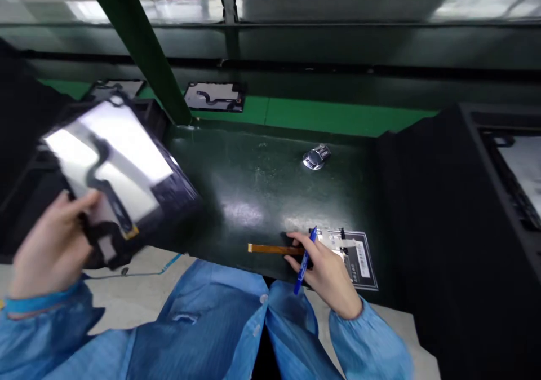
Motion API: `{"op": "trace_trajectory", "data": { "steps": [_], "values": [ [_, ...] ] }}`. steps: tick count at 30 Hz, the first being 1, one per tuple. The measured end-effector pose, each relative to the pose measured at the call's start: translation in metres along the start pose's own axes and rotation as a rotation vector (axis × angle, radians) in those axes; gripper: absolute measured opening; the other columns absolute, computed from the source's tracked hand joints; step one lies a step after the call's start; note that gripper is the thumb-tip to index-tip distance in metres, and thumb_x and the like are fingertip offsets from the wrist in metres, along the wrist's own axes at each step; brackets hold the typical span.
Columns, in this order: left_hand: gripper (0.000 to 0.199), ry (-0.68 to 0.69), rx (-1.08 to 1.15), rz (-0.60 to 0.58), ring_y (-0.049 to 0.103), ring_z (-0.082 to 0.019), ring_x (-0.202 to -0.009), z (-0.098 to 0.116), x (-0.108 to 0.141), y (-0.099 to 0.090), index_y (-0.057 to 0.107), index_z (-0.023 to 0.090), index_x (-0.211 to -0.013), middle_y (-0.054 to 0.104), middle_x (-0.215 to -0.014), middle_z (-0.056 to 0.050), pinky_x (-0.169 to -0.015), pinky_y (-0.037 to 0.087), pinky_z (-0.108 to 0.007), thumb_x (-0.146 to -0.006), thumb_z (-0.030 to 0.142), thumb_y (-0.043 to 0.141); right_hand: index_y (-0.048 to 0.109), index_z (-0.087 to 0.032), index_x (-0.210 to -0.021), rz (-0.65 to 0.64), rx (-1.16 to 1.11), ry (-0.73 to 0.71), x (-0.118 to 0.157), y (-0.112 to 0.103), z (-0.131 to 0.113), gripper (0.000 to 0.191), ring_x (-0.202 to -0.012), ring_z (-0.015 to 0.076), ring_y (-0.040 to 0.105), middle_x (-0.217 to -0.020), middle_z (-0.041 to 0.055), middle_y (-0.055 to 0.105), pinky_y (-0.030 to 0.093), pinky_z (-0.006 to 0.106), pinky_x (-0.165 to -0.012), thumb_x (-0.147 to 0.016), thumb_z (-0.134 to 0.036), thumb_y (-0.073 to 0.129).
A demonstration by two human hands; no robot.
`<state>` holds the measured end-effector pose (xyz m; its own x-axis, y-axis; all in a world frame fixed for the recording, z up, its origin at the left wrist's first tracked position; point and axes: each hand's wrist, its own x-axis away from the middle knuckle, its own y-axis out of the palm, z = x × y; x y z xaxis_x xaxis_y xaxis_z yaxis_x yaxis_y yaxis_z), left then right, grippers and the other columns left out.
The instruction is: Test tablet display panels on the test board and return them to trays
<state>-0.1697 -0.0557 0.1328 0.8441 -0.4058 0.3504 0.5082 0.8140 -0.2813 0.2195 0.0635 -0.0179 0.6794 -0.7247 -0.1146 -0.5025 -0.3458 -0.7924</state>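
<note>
My left hand [57, 247] grips the lower left edge of a flat panel [122, 149] with a bright silver back, black borders and a dark curved flex cable; it is tilted and blurred. A blue pen [305, 261] is held in my right hand [327, 267], across the fingers. Thumb and forefinger of that hand are at the right end of an orange ribbon cable [270, 249] on the dark green table [211, 166]. Partly behind the hand lies a flat module [362, 259] with a white label and grey border.
A small shiny metal object [316, 157] sits toward the back of the table. Another panel [215, 96] lies on the green strip beyond, near a slanted green post [143, 47]. Black bins stand at both sides; the right bin [469, 143] holds a panel.
</note>
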Motion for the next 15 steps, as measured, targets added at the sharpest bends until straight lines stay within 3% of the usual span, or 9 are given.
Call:
{"op": "trace_trajectory", "data": {
  "steps": [2, 4, 8, 11, 15],
  "values": [
    [0.029, -0.040, 0.043, -0.108, 0.069, -0.027, -0.116, -0.029, 0.013, 0.036, 0.070, 0.036, -0.087, 0.078, -0.106, 0.011, -0.076, 0.065, -0.023, -0.062, 0.024, 0.078, 0.056, -0.027, -0.127, 0.043, -0.067, 0.082, 0.001, 0.002, -0.001, 0.033, -0.078, 0.0207, 0.071, -0.094, 0.0027, 0.069, 0.057, 0.032, -0.068, -0.094, -0.023, 0.056],
    [0.037, -0.179, 0.068, -0.255, 0.073, -0.031, -0.106, -0.055, 0.018, 0.072, 0.072, 0.034, -0.091, 0.080, -0.100, 0.005, -0.078, 0.067, -0.031, -0.058, 0.022, 0.081, 0.057, -0.027, -0.126, 0.127, -0.201, 0.171, -0.001, 0.001, -0.002, 0.033, -0.068, 0.0164, 0.066, -0.088, 0.0002, 0.066, 0.054, 0.029, -0.064, -0.093, -0.022, 0.056],
    [0.048, -0.244, 0.060, -0.544, 0.072, -0.032, -0.109, -0.088, 0.017, 0.124, 0.070, 0.032, -0.108, 0.078, -0.111, -0.001, -0.090, 0.063, -0.039, -0.062, 0.024, 0.082, 0.055, -0.024, -0.127, 0.359, -0.590, 0.335, -0.004, -0.002, -0.004, 0.034, -0.054, 0.0117, 0.053, -0.082, -0.0020, 0.061, 0.049, 0.027, -0.054, -0.094, -0.029, 0.059],
    [0.052, -0.121, 0.044, -0.705, 0.064, -0.032, -0.124, -0.097, 0.018, 0.146, 0.065, 0.031, -0.118, 0.072, -0.126, -0.002, -0.108, 0.053, -0.043, -0.069, 0.027, 0.080, 0.053, -0.024, -0.128, 0.478, -0.752, 0.392, -0.008, -0.003, -0.006, 0.035, -0.059, 0.0132, 0.059, -0.083, -0.0014, 0.063, 0.051, 0.028, -0.056, -0.095, -0.032, 0.060],
    [0.058, 0.222, 0.016, -0.698, 0.045, -0.031, -0.144, -0.108, 0.023, 0.157, 0.056, 0.032, -0.134, 0.057, -0.149, -0.004, -0.125, 0.031, -0.049, -0.080, 0.034, 0.075, 0.056, -0.024, -0.127, 0.532, -0.719, 0.377, -0.012, -0.006, -0.024, 0.032, -0.085, 0.0193, 0.071, -0.097, 0.0045, 0.071, 0.057, 0.034, -0.074, -0.096, -0.034, 0.059]
  ]
}}
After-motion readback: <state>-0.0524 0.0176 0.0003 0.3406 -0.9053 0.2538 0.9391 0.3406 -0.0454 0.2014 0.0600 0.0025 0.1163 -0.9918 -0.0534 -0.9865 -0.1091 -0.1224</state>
